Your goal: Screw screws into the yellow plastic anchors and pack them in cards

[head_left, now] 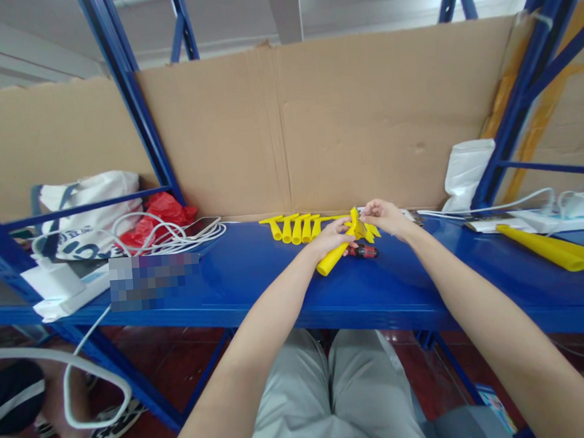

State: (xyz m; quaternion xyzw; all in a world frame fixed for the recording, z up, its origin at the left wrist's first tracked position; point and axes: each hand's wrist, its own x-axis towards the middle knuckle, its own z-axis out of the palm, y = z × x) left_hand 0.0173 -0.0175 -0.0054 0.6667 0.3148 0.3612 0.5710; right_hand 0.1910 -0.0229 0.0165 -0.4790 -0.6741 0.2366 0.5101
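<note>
My left hand is wrapped round a yellow plastic piece with a hollow tube handle and a wider, angled head. The tube's open end points toward me. At the head, my right hand has its fingers pinched together; whatever they hold is too small to make out. Just below the hands lies a screwdriver with a red and black handle, its shaft hidden by my left hand and the piece. Behind my left hand stands a row of several similar yellow pieces. Small yellow parts lie beneath my right hand.
Two long yellow tubes lie at the right of the blue shelf table. White cables, a power strip, a red bag and a white bag crowd the left. Cardboard walls the back. Another person's leg shows lower left.
</note>
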